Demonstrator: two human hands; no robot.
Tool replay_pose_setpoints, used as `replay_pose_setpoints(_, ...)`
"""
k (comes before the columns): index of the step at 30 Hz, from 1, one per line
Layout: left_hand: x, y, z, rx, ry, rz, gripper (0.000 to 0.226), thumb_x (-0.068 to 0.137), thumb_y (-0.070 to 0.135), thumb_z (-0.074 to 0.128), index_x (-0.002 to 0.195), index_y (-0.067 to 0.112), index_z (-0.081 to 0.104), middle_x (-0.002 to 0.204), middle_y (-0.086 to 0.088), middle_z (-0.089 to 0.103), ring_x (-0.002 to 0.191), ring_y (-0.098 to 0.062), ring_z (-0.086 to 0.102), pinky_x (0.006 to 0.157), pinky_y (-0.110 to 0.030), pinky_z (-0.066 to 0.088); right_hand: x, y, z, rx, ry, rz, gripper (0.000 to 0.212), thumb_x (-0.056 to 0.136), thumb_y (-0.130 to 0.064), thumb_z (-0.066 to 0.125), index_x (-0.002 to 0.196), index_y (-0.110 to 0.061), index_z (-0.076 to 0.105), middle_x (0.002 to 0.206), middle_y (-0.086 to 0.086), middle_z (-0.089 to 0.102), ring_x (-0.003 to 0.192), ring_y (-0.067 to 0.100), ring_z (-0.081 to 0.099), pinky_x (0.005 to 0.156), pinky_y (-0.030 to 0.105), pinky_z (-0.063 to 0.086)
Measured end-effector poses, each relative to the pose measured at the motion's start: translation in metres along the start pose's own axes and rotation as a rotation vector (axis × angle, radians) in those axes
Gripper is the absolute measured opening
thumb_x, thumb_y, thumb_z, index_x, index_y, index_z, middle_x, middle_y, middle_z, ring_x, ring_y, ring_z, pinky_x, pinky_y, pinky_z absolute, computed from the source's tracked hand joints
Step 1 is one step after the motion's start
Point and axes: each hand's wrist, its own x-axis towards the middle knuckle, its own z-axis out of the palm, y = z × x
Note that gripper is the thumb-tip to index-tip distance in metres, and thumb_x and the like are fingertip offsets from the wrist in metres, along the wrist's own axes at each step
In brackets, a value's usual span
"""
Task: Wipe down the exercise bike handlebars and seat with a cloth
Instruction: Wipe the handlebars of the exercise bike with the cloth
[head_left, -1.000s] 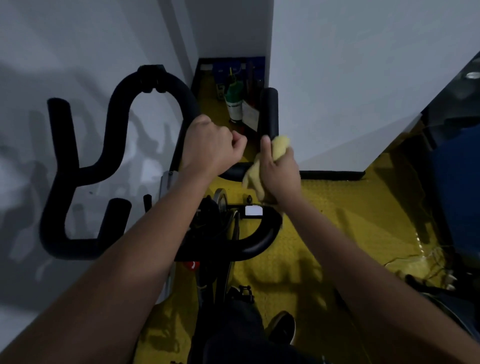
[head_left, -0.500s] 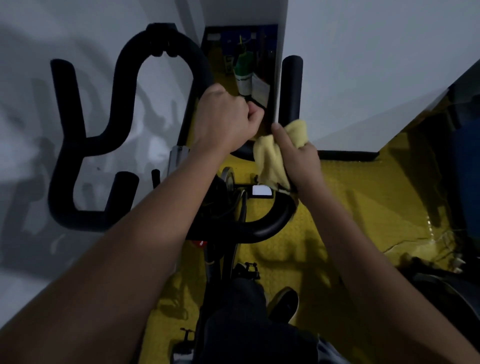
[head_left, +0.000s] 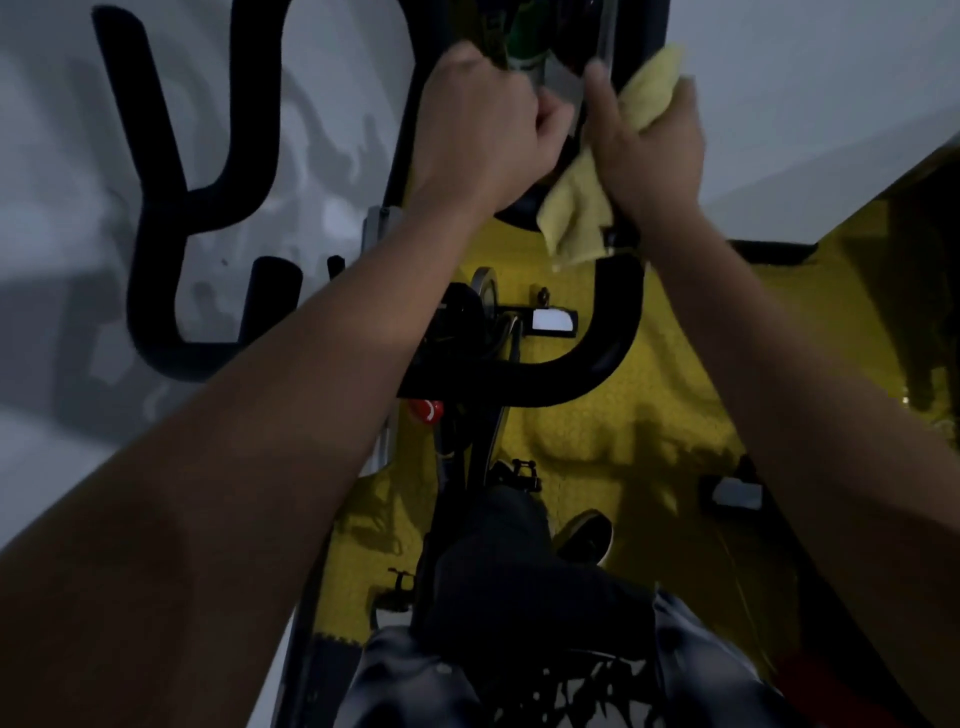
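Yellow cloth (head_left: 644, 98) is bunched in the right hand (head_left: 649, 140), up at one o'clock in the head view. The fingers are curling round it and squeezing it onto a black handlebar (head_left: 618, 312) post. A loose end is hanging down toward six o'clock, so the cloth's long side is running from one o'clock down to seven.

Since half a second ago, both hands are sitting higher in the view, close to the top edge. The cloth is higher on the post too, and the post's top is now out of sight. More of the dark seat (head_left: 519, 587) is showing at six o'clock.

The left hand (head_left: 483, 124) is at twelve o'clock, just beside the right hand. Its fingers are closing tight in a fist round the bar. The handlebar is curving like a hook from the cloth down to the middle of the bike, above a yellow floor (head_left: 613, 436). A dark shadow of the bars is lying on the white wall (head_left: 62, 312) at ten o'clock.
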Motion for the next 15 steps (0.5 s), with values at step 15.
replay_pose_setpoints(15, -0.008, 0.0, 0.009, -0.154, 0.175, -0.113, 0.038, 0.088, 0.03, 0.048, 0.052, 0.023, 0.04, 0.043, 0.005, 0.036, 0.039, -0.01, 0.03, 0.044, -0.036, 0.039, -0.063, 0.042, -0.031, 0.371, -0.307, 0.398, 0.044, 0.086, -0.061, 0.069, 0.103, -0.021, 0.069, 0.1, -0.001, 0.078, 0.09, 0.012, 0.076, 0.087, 0.037, 0.061)
